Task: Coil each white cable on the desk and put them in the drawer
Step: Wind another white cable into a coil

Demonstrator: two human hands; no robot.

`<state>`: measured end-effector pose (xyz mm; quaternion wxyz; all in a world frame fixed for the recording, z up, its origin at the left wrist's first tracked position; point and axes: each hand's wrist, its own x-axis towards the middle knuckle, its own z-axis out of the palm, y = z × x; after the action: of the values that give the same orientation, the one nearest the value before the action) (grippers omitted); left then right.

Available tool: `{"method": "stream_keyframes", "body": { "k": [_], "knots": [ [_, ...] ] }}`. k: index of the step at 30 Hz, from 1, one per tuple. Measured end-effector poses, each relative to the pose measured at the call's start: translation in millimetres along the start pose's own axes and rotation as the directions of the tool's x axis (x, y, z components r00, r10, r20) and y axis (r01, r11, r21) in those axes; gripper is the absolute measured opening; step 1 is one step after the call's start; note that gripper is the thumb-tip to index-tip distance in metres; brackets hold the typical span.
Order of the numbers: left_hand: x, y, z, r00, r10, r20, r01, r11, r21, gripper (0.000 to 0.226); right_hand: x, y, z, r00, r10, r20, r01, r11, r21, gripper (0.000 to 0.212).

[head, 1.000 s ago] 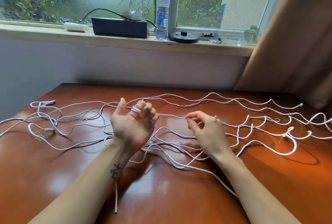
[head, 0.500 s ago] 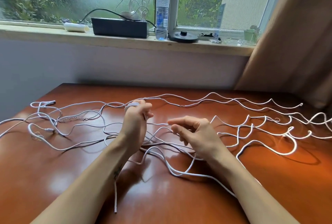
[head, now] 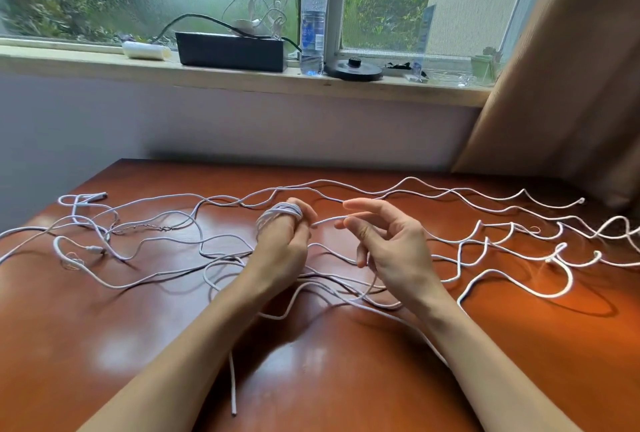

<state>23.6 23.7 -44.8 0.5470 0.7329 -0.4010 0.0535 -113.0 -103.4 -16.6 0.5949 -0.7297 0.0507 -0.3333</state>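
Note:
Several long white cables (head: 408,185) lie in loose waves across the red-brown desk (head: 104,345). My left hand (head: 282,255) is at the desk's middle, fingers curled, with a small coil of white cable (head: 281,214) wound round its fingertips. A short stretch of that cable (head: 327,221) runs right to the thumb tip of my right hand (head: 394,251). The right hand's fingers are loosely curled round the cable, index finger stretched out above it. A loose cable end (head: 233,393) trails toward me under my left forearm. No drawer is in view.
Behind the desk, the windowsill carries a black box (head: 230,50), a water bottle (head: 312,24), a white roll (head: 145,50) and a black round disc (head: 354,68). A brown curtain (head: 571,68) hangs at the right. Cable plugs (head: 93,196) lie at the desk's far left.
My left hand has turned over from palm-up to knuckles-up, and more turns of cable sit on its fingers. My right hand swung in to the left and has loosened its fingers.

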Motion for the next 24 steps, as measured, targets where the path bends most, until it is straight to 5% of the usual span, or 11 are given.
{"method": "stream_keyframes", "body": {
  "k": [6, 14, 24],
  "knots": [
    [-3, 14, -5, 0.995, 0.016, 0.099, -0.013, 0.999, -0.031, 0.016, 1, -2, -3, 0.995, -0.082, -0.048, 0.081, 0.996, -0.037, 0.022],
    [-5, 10, -4, 0.995, 0.080, 0.059, -0.084, 0.994, 0.074, 0.019, 1, 1, -8, 0.965, -0.209, -0.156, 0.164, 0.952, -0.257, 0.027],
    [-4, 7, -8, 0.996, 0.082, 0.042, -0.089, 0.979, 0.183, 0.057, 4, 3, -11, 0.969, -0.204, -0.139, 0.150, 0.934, -0.323, 0.015]
  ]
}}
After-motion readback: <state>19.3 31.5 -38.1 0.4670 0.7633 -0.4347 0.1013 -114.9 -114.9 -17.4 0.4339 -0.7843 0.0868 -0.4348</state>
